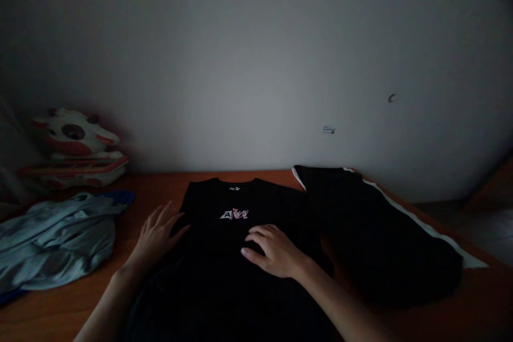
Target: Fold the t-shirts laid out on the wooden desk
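Observation:
A black T-shirt (216, 256) lies spread out front side up, its neckline toward the wall and a small white and pink print on the chest. My left hand (158, 231) rests at the shirt's left edge near the sleeve, fingers spread and holding nothing. Over the middle of the shirt, below the print, is my right hand (272, 251), palm down with its fingers and thumb apart. The dark fabric hides whether the right palm presses on it. The lower part of the shirt fades into shadow.
Black cloth with a white side stripe (385, 235) lies flat on the right of the wooden table (148, 189). A crumpled grey garment (60, 240) with blue parts is at the left. Behind it stands a cow-shaped toy keyboard (80, 149). A wall (240, 64) closes off the back.

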The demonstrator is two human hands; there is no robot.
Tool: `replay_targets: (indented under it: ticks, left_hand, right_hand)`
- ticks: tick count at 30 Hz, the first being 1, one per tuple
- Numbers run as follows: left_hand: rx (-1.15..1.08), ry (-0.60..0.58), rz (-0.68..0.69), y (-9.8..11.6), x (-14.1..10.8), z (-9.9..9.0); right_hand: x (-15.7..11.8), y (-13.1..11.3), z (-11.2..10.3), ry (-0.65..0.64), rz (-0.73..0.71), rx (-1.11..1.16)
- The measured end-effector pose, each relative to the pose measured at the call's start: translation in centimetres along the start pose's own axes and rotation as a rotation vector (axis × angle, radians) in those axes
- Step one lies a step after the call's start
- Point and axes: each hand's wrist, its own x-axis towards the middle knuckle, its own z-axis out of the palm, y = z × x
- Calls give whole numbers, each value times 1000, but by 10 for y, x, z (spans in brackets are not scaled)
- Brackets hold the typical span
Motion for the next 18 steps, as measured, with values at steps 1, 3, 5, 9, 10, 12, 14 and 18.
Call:
replay_targets:
  ticks: [1,3,5,9,10,12,14,18]
  left_hand:
    - [14,15,-12,0,2,-3]
    - [0,-1,16,2,5,-8]
    - [-59,-55,90,6,7,-11]
    - [-153,-148,173,11,7,-9]
    - [-164,-160,177,10,6,-7]
    - [-184,-172,188,7,5,-4]
    - [-197,-178,188,4,5,-1]
    - [-182,-210,144,0,3,2]
  right_hand:
    - [-9,10,-6,14,23,-7]
    - [-22,30,-13,71,74,-9]
    - [-29,46,-12,149,138,-7]
    - [-34,60,2,257,210,-13]
    - [-34,60,5,267,212,-13]
    - [-34,59,8,281,220,-6]
    - [-34,56,6,281,235,1]
    - [-36,49,0,230,257,-17]
